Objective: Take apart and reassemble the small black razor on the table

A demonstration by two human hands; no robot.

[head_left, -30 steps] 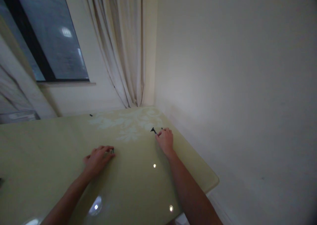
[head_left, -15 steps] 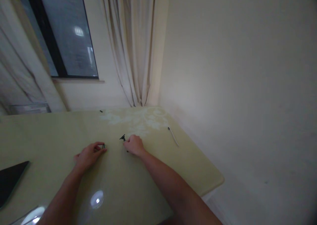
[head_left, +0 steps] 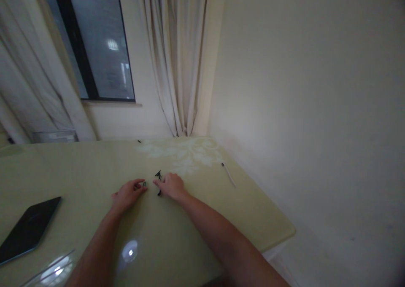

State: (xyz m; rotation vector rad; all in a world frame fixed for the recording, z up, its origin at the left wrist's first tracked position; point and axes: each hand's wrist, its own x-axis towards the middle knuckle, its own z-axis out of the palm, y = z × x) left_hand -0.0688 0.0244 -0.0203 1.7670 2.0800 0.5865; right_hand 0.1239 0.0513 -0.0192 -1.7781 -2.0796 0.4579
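Note:
My left hand is over the middle of the table, thumb and fingers closed on a small greenish-dark piece that is too small to name. Just to its right, my right hand grips a small black part with a flat crosspiece at its upper end. A dark lower end of that part shows below the fingers; its middle is hidden by them. The two hands are close together, with a narrow gap between the pieces they hold.
The pale yellow-green table meets a wall on the right. A thin white stick with a dark tip lies near the right edge. A dark flat tablet-like slab lies at left. A tiny black piece sits by the far edge.
The view has turned slightly left, so more of the dark slab shows. My hands have come closer together, and the black part in my right hand stands more upright.

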